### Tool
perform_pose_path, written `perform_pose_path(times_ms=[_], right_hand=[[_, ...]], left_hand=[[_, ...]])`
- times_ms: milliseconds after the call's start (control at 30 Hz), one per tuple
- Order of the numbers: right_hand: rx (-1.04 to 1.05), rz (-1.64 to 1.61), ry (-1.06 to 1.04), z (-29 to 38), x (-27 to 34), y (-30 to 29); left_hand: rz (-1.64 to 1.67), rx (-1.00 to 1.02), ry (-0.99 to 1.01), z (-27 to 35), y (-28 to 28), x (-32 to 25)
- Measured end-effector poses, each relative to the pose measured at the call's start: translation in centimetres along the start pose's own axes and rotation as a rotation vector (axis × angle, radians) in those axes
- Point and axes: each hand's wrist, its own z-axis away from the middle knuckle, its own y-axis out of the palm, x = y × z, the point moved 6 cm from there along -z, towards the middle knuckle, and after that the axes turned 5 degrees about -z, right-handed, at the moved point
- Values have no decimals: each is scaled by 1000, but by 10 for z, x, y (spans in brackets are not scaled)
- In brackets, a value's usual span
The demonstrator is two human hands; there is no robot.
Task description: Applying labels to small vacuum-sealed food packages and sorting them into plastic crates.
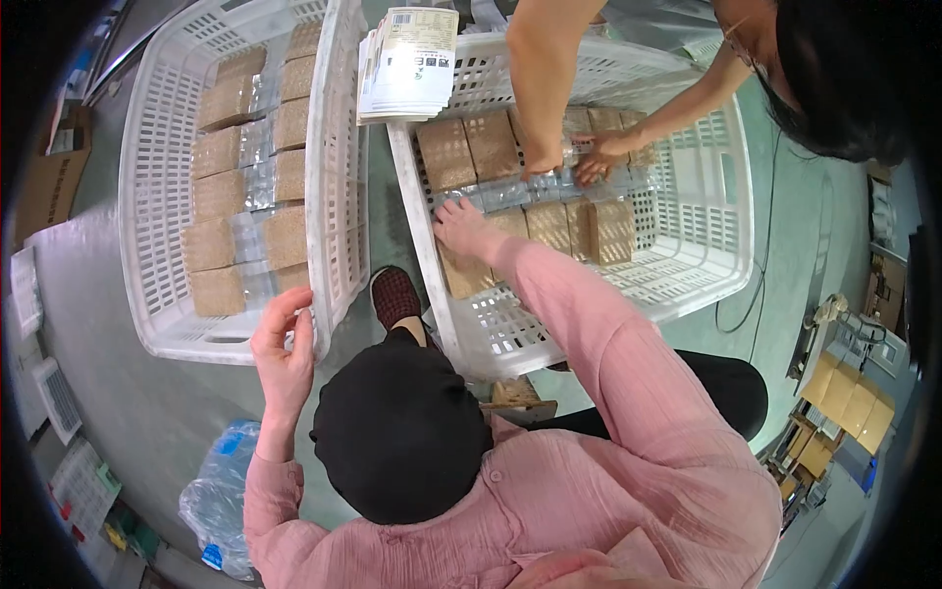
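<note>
My left hand (283,342) is raised at the near right corner of the left white plastic crate (321,221), fingers curled, a gap to the thumb and nothing seen between them. Whether it touches the rim is unclear. Palm down, my right hand (464,227) rests inside the right white plastic crate (423,258), by its left wall, on the near row of tan brick-shaped packs (548,227) and their clear plastic flaps (504,193). Two rows of similar packs (218,195) lie in the left crate. Printed cards or pouches (408,70) are stacked at the right crate's far left corner.
A co-worker's two hands (600,158) work among the packs in the right crate, from the far side. Clear plastic bags (224,493) lie on the floor at the lower left. A cardboard box (55,177) stands far left; a cable (765,243) runs along the floor at right.
</note>
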Motion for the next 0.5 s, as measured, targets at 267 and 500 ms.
perform_pose_path(times_ms=[267, 500], right_hand=[[190, -294, -96, 24, -8, -4], [510, -367, -16, 89, -78, -46]], left_hand=[[20, -11, -62, 9, -2, 7], [80, -6, -86, 13, 1, 7]])
